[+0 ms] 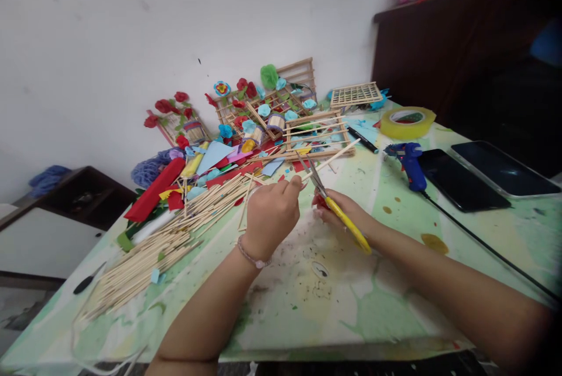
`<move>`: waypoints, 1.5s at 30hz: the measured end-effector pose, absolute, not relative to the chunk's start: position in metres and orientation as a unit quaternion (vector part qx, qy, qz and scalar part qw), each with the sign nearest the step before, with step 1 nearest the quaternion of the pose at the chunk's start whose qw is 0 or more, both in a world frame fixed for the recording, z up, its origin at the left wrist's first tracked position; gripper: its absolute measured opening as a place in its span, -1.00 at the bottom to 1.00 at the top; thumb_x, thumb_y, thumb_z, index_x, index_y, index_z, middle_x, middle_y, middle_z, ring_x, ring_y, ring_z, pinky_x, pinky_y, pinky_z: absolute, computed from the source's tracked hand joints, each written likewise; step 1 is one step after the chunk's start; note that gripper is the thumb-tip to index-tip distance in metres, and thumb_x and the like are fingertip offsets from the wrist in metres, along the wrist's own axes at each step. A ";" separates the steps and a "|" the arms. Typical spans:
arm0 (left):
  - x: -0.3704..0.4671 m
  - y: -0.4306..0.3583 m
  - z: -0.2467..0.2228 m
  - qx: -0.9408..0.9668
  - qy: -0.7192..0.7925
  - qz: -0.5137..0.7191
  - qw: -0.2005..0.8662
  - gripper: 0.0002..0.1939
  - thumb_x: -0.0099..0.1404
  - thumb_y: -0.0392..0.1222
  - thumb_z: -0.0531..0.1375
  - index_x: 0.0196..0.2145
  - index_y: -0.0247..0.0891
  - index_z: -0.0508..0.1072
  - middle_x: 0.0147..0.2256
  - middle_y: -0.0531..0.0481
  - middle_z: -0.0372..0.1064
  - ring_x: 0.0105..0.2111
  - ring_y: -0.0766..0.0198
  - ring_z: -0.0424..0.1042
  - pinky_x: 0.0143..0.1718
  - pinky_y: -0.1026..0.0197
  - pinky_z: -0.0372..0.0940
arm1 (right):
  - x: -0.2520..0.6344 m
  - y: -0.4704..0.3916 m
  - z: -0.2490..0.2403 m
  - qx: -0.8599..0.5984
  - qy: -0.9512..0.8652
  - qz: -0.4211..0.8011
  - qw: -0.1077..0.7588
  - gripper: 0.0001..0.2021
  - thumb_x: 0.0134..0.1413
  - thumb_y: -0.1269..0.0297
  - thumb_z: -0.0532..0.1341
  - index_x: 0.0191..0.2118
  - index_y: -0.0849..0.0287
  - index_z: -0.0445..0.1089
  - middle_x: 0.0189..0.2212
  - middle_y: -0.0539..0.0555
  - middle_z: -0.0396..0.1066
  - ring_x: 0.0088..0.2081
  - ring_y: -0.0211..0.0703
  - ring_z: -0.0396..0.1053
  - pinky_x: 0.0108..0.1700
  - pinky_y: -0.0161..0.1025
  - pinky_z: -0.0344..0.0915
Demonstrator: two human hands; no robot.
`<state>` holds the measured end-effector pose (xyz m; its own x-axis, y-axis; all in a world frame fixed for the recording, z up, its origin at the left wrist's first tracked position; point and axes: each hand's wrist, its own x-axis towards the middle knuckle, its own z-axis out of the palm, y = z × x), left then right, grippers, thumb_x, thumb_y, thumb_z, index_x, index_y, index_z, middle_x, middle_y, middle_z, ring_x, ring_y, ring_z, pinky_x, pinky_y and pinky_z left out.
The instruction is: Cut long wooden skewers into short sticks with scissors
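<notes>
Around the scissors (337, 212) — glue gun (410, 168) right, stick pile (147, 259) left.

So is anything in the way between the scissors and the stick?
Nothing visible is. The left hand holds the stick beside the open blades of the scissors, held in the right hand.

The left forearm (211, 306), bare, is stretched from the near side toward the far right. The left hand (271, 215) is held with its back turned upward, its fingers (291, 187) curled into a tight pinch. The right forearm (452, 288), also bare, is slanted in from the near right toward the far left. The right hand (346, 211) is closed in a grip, its fingers partly hidden. The two hands are held near each other, apart.
</notes>
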<state>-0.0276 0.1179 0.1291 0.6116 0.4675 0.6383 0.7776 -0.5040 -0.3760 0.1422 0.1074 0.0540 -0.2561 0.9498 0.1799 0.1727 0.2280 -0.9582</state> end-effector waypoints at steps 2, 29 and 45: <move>-0.028 0.118 0.128 -0.837 -0.381 -0.230 0.318 -0.77 0.35 -0.24 -0.04 -0.21 -0.26 0.39 -0.58 0.03 0.35 -0.56 0.30 0.32 -0.53 0.21 0.01 | 0.141 0.106 0.057 -0.440 -0.642 0.450 0.438 -0.85 -0.06 0.25 0.14 -0.34 0.14 0.17 -0.48 -0.04 0.21 -0.44 -0.24 0.19 -0.37 -0.28 0.18; -0.031 0.117 0.136 -0.842 -0.435 -0.212 0.238 -0.69 0.35 -0.16 -0.06 -0.41 -0.24 0.41 -0.58 0.01 0.40 -0.58 0.30 0.33 -0.57 0.24 -0.08 | 0.141 0.102 0.057 -0.469 -0.665 0.429 0.393 -0.69 0.03 0.04 0.17 -0.24 0.14 0.15 -0.40 -0.02 0.21 -0.36 -0.22 0.20 -0.31 -0.26 0.18; -0.027 0.113 0.140 -0.845 -0.479 -0.176 0.162 -0.66 0.35 -0.14 -0.10 -0.47 -0.24 0.36 -0.57 -0.01 0.38 -0.54 0.28 0.33 -0.54 0.24 -0.05 | 0.141 0.104 0.059 -0.467 -0.661 0.415 0.417 -0.85 -0.06 0.23 0.12 -0.36 0.16 0.18 -0.48 -0.02 0.21 -0.45 -0.25 0.16 -0.37 -0.27 0.16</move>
